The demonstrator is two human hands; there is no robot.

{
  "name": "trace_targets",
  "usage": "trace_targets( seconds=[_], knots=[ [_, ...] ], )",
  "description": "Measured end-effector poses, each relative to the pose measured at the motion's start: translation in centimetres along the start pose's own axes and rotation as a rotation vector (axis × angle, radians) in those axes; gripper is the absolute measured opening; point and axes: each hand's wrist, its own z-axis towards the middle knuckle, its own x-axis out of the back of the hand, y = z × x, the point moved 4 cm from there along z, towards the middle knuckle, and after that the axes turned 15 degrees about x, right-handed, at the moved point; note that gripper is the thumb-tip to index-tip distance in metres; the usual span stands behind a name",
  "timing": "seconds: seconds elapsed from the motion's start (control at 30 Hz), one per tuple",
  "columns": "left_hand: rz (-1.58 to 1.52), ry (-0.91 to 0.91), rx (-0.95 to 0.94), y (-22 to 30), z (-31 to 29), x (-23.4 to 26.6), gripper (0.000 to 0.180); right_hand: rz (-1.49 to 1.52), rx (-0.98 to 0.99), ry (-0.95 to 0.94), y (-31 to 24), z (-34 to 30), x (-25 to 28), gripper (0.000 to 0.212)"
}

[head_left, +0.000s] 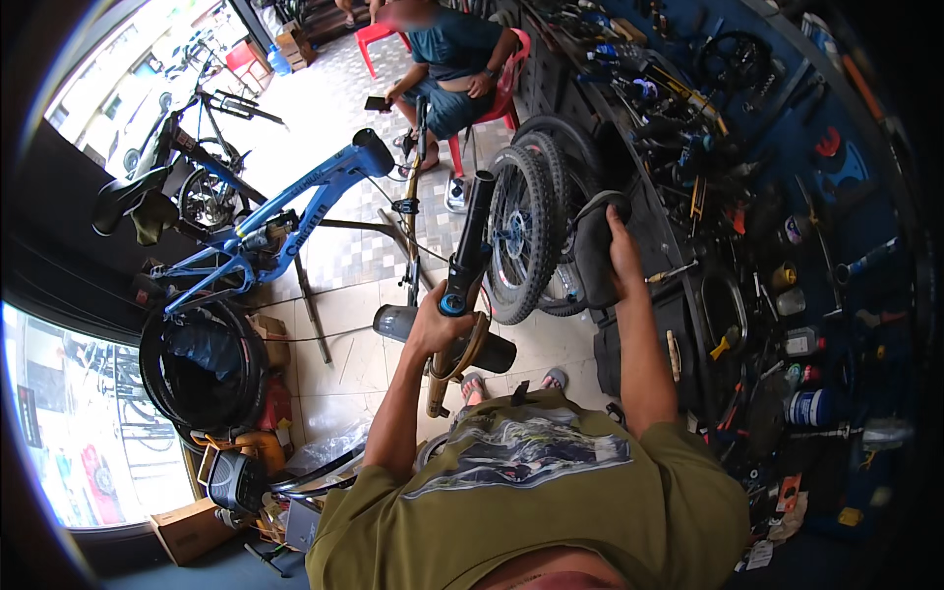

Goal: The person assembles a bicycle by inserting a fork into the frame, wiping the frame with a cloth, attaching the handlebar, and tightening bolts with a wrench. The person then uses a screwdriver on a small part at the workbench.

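My left hand (pixel 434 326) is closed around a bicycle suspension fork (pixel 474 231), near a blue knob on it. The fork's black tube points up and away from me, and its bronze-coloured parts hang below the hand. My right hand (pixel 623 258), raised to the right, grips a long dark grey thing (pixel 594 258) that looks like a folded cloth; its exact kind is unclear. Just beyond that hand stand bicycle wheels with knobby tyres (pixel 523 236). To the left of the fork, a blue bicycle frame (pixel 315 202) is held up off the floor.
Tools crowd the dark wall and bench (pixel 728 334) on my right. A person (pixel 457 59) sits on a red chair (pixel 518 74) ahead. Stacked tyres (pixel 202 364), a radio (pixel 236 479) and a cardboard box (pixel 187 531) lie left. A stand's legs (pixel 313 305) spread over the tiled floor.
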Motion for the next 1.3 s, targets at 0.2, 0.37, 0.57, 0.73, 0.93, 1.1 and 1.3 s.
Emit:
trace_targets(
  seconds=[0.2,0.37,0.57,0.73,0.93,1.1,1.3],
  knots=[
    [-0.038,-0.027,-0.012,0.8,-0.3,-0.7,0.048,0.284,0.031,-0.459,-2.3,-4.1,-2.7,0.041],
    [-0.047,-0.034,-0.025,1.1,-0.9,-1.5,0.049,0.309,0.134,-0.321,-1.0,-4.4,-3.1,0.037],
    [-0.020,0.025,-0.084,1.0,-1.5,-2.6,0.043,0.160,0.180,-0.395,-2.3,-3.3,-8.1,0.027],
    [0.121,0.017,-0.053,-0.2,-1.4,-4.7,0.049,-0.184,-0.135,-0.696,-5.3,0.3,-10.7,0.031],
    [0.211,0.044,0.013,-2.3,-1.9,-6.7,0.059,-0.529,-0.477,-0.811,-4.6,1.5,-9.4,0.019],
    [0.359,0.023,-0.068,-4.0,-1.0,-6.2,0.057,-1.169,0.181,-1.235,-6.6,-0.9,-10.9,0.023],
    [0.357,0.032,-0.007,-3.9,-0.6,-4.1,0.055,-1.408,0.972,-1.096,-6.8,-2.9,-11.3,0.034]
  ],
)
